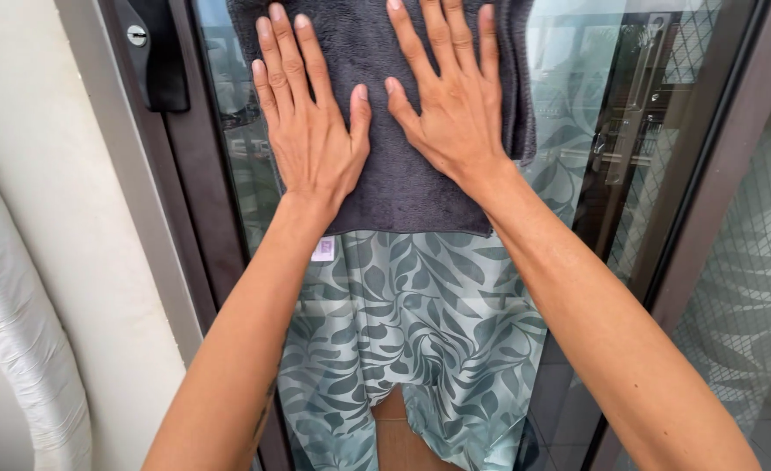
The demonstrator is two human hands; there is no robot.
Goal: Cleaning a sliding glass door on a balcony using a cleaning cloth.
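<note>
A dark grey towel (385,187) lies flat against the glass pane (569,105) of a door. My left hand (311,113) presses on the towel's left half, palm down with fingers spread upward. Beside it, my right hand (451,96) presses flat on the right half. The two thumbs almost touch in the middle. A small white tag (323,249) hangs from the towel's lower left corner. The towel's top edge runs out of view.
The dark brown door frame (202,201) with a black lock housing (154,52) stands at the left. A white ribbed hose (19,340) runs down the pale wall. A second frame post (708,192) is at the right. Green leaf-patterned fabric (420,340) shows in the glass below the towel.
</note>
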